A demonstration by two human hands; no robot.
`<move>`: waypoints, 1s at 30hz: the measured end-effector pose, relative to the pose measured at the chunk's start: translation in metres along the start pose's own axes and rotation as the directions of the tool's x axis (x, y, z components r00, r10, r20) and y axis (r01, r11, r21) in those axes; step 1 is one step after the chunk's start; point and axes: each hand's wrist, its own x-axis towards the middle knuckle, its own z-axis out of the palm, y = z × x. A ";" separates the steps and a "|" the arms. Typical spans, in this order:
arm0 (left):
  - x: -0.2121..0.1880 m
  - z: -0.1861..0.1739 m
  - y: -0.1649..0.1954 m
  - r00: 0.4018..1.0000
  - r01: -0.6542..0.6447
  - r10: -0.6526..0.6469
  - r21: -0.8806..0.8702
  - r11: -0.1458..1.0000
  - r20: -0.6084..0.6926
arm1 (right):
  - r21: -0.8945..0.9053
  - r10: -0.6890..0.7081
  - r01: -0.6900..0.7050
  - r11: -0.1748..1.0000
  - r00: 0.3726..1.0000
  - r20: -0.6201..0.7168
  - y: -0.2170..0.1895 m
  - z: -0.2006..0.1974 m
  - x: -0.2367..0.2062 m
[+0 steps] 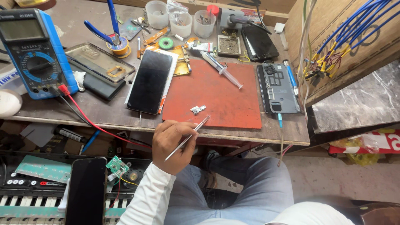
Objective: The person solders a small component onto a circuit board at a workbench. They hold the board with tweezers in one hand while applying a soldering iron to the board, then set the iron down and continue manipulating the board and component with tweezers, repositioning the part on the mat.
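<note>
Head view: worn wooden workbench (104,112) beside a cardboard panel and a marble slab, with a red work mat (225,100) near its front edge. At the rear stand three translucent plastic cups (181,24) holding small metal parts; contents are too small to identify. Left hand (170,143) pinches metal tweezers (188,137), whose long axis runs diagonally, tips pointing up-right over the mat's front edge, just short of a small metal component (198,109). Right hand is out of sight; state cannot be told. A dark phone (150,81) lies left of the mat.
</note>
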 end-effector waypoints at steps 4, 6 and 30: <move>0.001 -0.002 0.001 1.000 0.007 -0.007 -0.011 1.000 0.008 | -0.046 -0.011 0.009 0.999 0.999 -0.043 -0.004 -0.009 -0.005; 0.003 -0.001 0.001 1.000 -0.004 0.004 -0.011 1.000 0.004 | -0.105 -0.022 0.010 0.994 0.994 -0.110 -0.006 -0.011 -0.011; 0.004 -0.002 0.004 1.000 -0.008 0.008 0.001 1.000 0.010 | -0.781 -0.253 -0.484 -0.394 0.874 -0.415 -0.003 -0.118 -0.004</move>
